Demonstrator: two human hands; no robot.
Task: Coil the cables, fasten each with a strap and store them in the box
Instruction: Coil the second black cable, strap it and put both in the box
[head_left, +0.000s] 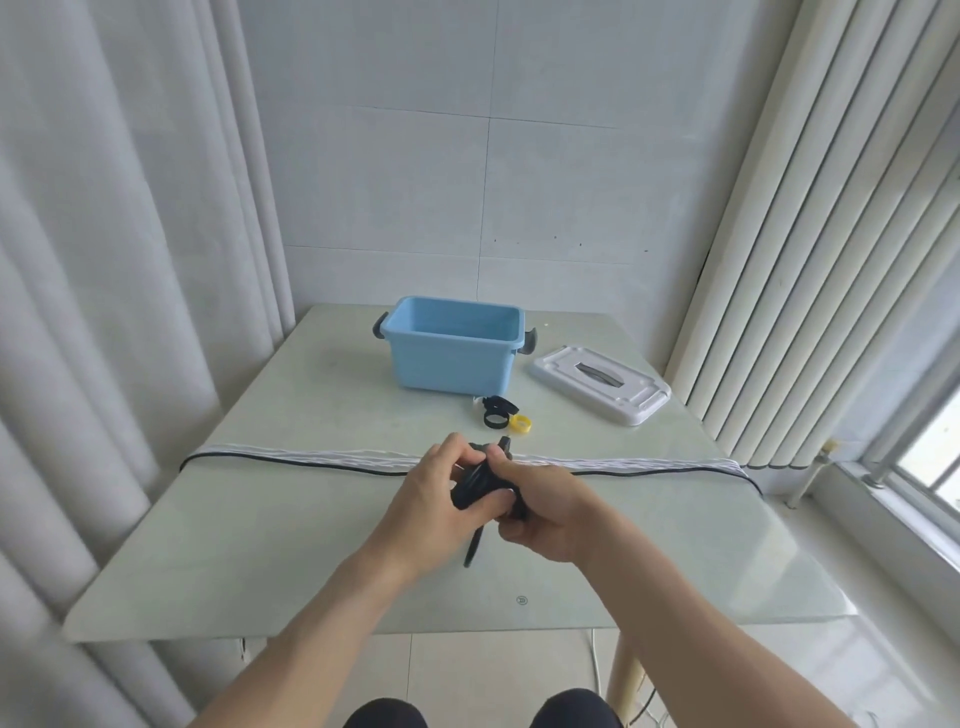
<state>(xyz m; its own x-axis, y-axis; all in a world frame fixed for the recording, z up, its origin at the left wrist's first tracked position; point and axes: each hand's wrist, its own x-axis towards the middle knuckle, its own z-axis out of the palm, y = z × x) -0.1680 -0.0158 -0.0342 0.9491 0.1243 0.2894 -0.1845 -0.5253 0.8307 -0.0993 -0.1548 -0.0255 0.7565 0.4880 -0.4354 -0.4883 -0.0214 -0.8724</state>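
1. Left hand (431, 499) and right hand (540, 506) both grip a black coiled cable (475, 488) above mid-counter; loose tail hangs toward near edge.
2. Risk: coil springing open if either grip eases before strapping.
3. Straps (498, 413) near blue box (453, 345) at far edge.
4. Long cables (311, 460) cross counter (260, 545).
5. Fingers hide whether a strap is on.

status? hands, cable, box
Left hand and right hand grip black cable coil. Blue box open. Path clear.
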